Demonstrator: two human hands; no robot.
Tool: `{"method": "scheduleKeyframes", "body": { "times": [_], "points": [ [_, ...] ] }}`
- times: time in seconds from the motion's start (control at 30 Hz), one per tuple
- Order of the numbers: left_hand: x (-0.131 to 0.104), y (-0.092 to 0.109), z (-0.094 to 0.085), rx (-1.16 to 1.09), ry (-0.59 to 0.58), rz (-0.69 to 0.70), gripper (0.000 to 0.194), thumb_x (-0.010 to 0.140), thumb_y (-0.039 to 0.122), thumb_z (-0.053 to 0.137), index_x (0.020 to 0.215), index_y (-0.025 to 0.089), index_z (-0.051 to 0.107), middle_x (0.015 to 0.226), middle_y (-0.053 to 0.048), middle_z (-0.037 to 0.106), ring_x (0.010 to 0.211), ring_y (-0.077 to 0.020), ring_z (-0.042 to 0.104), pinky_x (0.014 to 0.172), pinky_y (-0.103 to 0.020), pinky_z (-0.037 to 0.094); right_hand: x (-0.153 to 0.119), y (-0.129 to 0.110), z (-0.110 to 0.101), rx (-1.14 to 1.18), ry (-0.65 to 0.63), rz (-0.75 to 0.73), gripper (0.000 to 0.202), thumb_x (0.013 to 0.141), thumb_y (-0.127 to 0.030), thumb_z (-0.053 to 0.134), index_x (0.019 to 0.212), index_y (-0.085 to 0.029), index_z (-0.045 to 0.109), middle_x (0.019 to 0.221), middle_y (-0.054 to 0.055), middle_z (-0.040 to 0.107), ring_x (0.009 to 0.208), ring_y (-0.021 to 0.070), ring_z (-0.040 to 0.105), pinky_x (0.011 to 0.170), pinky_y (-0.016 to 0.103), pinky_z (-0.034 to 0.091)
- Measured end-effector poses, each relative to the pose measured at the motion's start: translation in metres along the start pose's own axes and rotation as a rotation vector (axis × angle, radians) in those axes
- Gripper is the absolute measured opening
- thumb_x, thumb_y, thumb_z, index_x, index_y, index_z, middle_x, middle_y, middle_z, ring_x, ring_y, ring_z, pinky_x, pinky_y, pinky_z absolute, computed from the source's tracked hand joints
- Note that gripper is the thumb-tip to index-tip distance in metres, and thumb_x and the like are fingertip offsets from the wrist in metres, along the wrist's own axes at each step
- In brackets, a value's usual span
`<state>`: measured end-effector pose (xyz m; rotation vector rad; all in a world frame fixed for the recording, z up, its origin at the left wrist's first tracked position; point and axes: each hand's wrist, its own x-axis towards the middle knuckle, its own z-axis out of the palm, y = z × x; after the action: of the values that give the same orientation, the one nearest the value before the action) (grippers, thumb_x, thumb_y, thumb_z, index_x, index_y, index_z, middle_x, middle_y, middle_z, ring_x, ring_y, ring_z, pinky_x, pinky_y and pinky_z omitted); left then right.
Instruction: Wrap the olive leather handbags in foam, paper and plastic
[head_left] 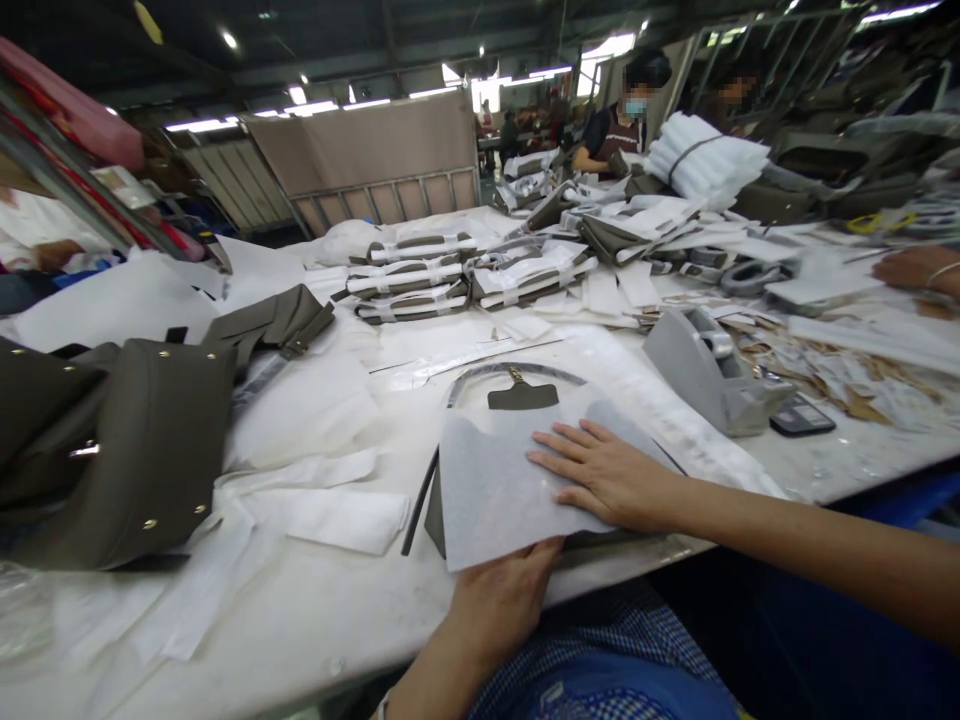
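A sheet of white tissue paper [495,490] lies over a dark olive handbag on the table in front of me. The bag's tag-shaped flap [523,396] and its wrapped, arched handle [480,374] show beyond the paper's far edge. My right hand [600,472] rests flat on the sheet with its fingers spread. At the near edge, my left hand [510,595] reaches in beneath the paper; its fingers are mostly hidden, so their grip does not show. A thin dark strap [420,502] sticks out to the left of the sheet.
Olive bags [157,440] and loose white paper strips [330,515] lie at left. Wrapped bags [412,275] are stacked behind. A grey tape dispenser [701,375] and a phone-like black device [801,414] sit at right. Another person's hand [919,270] is at the right edge.
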<state>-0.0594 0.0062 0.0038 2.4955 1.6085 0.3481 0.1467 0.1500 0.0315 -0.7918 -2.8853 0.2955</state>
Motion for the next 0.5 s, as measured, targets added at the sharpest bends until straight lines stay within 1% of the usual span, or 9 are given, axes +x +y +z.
{"method": "scheduleKeyframes", "body": {
  "times": [0.07,0.17,0.23,0.3,0.37,0.4,0.43,0.5],
  "points": [
    [-0.001,-0.001,0.003,0.043,0.008,0.017,0.052,0.096,0.019,0.047,0.145,0.034,0.040,0.122,-0.002,0.069,0.101,-0.0197,0.068,0.099,-0.035,0.052,-0.001,0.001,0.003,-0.012,0.013,-0.002,0.056,0.098,-0.055,0.042,0.149,-0.034,0.037,0.156,0.005,0.036,0.142,0.0343,0.035,0.114,0.061,0.025],
    [-0.003,-0.004,0.009,0.135,0.077,0.094,0.055,0.097,0.018,0.044,0.149,0.032,0.035,0.131,-0.004,0.064,0.108,-0.0209,0.066,0.107,-0.040,0.046,-0.002,0.000,0.001,0.013,-0.007,-0.056,0.058,0.098,-0.054,0.042,0.152,-0.035,0.030,0.158,0.004,0.031,0.144,0.0330,0.030,0.116,0.061,0.021],
    [-0.003,-0.005,0.013,0.159,0.097,0.108,0.054,0.097,0.017,0.042,0.148,0.031,0.037,0.132,-0.004,0.064,0.109,-0.0206,0.066,0.109,-0.040,0.044,-0.003,0.000,0.000,0.038,-0.013,-0.081,0.058,0.098,-0.054,0.042,0.152,-0.037,0.029,0.159,0.003,0.030,0.145,0.0324,0.029,0.116,0.061,0.021],
    [-0.003,-0.005,0.012,0.133,0.065,0.080,0.052,0.095,0.015,0.043,0.145,0.030,0.042,0.126,-0.003,0.067,0.105,-0.0193,0.067,0.107,-0.036,0.046,-0.003,-0.002,0.000,0.050,0.008,-0.067,0.055,0.098,-0.053,0.042,0.150,-0.038,0.033,0.158,0.002,0.032,0.144,0.0325,0.031,0.116,0.061,0.022],
    [-0.003,-0.001,0.004,0.067,0.010,0.033,0.050,0.094,0.014,0.044,0.141,0.030,0.046,0.120,-0.003,0.070,0.104,-0.0191,0.068,0.102,-0.034,0.050,-0.002,-0.003,0.001,0.046,0.035,-0.038,0.053,0.099,-0.053,0.041,0.149,-0.037,0.037,0.157,0.004,0.035,0.143,0.0331,0.032,0.115,0.062,0.021],
    [-0.003,0.003,-0.004,0.022,0.000,0.021,0.048,0.094,0.015,0.045,0.140,0.028,0.047,0.119,-0.004,0.070,0.104,-0.0196,0.067,0.099,-0.034,0.052,-0.002,-0.003,0.002,0.042,0.045,-0.026,0.053,0.099,-0.054,0.041,0.148,-0.036,0.038,0.157,0.004,0.036,0.143,0.0335,0.033,0.115,0.062,0.021],
    [-0.003,0.007,-0.015,-0.032,0.009,0.025,0.045,0.094,0.015,0.045,0.138,0.027,0.049,0.118,-0.005,0.070,0.104,-0.0199,0.067,0.096,-0.033,0.054,-0.002,-0.004,0.003,0.040,0.053,-0.018,0.053,0.098,-0.054,0.041,0.148,-0.036,0.038,0.156,0.005,0.036,0.143,0.0340,0.033,0.114,0.063,0.021],
    [-0.002,0.019,-0.040,-0.163,0.080,0.083,0.038,0.095,0.016,0.044,0.131,0.023,0.054,0.113,-0.006,0.072,0.099,-0.0184,0.069,0.090,-0.030,0.057,-0.001,-0.005,0.004,0.039,0.064,-0.015,0.054,0.098,-0.054,0.040,0.148,-0.034,0.039,0.155,0.006,0.038,0.142,0.0348,0.034,0.114,0.065,0.021]
  ]
}}
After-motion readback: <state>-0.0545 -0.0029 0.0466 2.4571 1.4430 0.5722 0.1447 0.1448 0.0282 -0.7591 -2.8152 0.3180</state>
